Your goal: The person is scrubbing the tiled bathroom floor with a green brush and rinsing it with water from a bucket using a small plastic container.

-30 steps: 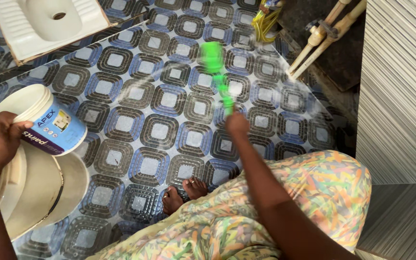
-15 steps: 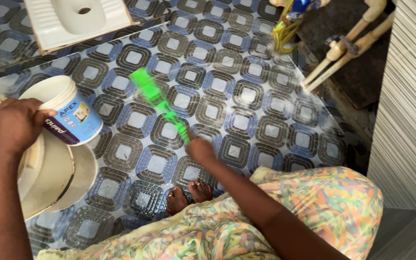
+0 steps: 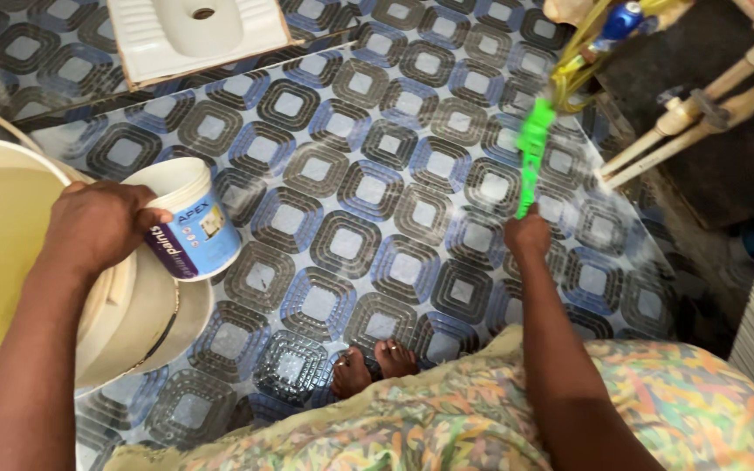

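The floor (image 3: 351,235) is carrying everything. The squat toilet pan (image 3: 198,35) is sitting at its far edge, toward the far left. The large bucket (image 3: 63,288) is standing at the left edge, and the small tub (image 3: 189,227) is hanging over its rim, to its right, held by the left hand (image 3: 98,222). The brush (image 3: 532,157) is lying out toward the far right of the floor, with the right hand (image 3: 527,235) at its near end. The pipes (image 3: 700,113) are running along the far right corner, behind the brush. The feet (image 3: 373,366) are resting at the near edge, between the bucket and the right arm.
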